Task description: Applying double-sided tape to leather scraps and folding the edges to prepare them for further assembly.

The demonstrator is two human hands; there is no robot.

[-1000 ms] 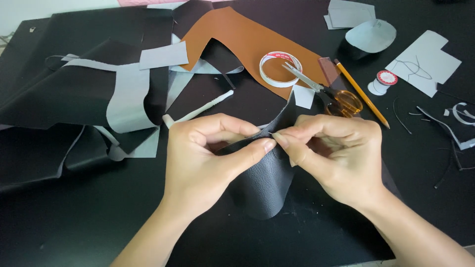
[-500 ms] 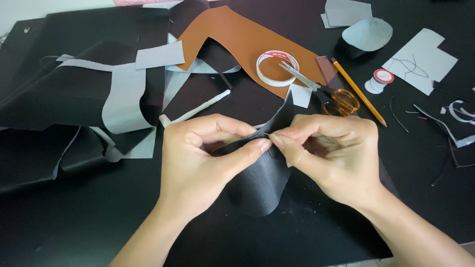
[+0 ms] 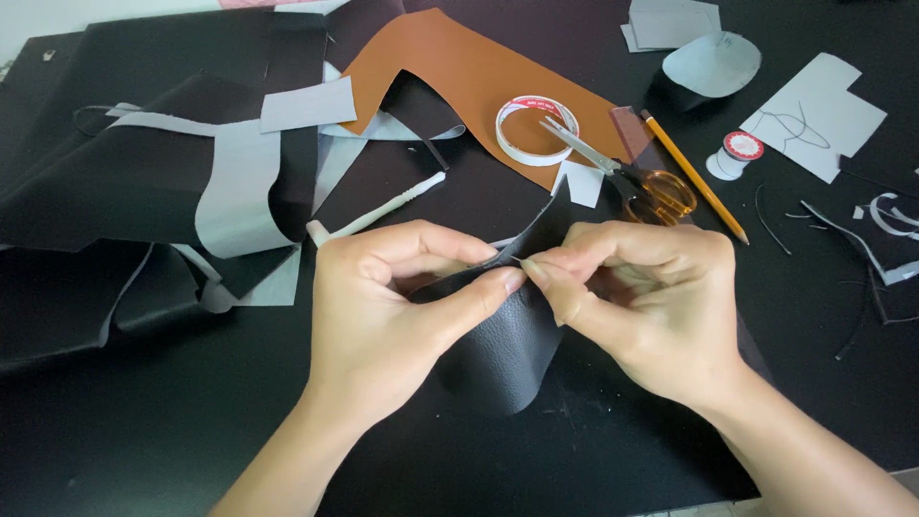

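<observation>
I pinch the black leather piece [image 3: 503, 349] between left hand [image 3: 402, 297] thumb and fingers, lifting its edge clear of the tabletop [image 3: 144, 421], so my right hand [image 3: 651, 302], fingers closed, works the needle [image 3: 525, 259] there.

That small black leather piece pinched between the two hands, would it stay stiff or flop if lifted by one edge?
The black leather piece would probably flop: it already curves and hangs below where the left hand and right hand pinch it. Its grained surface likely grips rather than slips. It looks thin, so likely light.
</observation>
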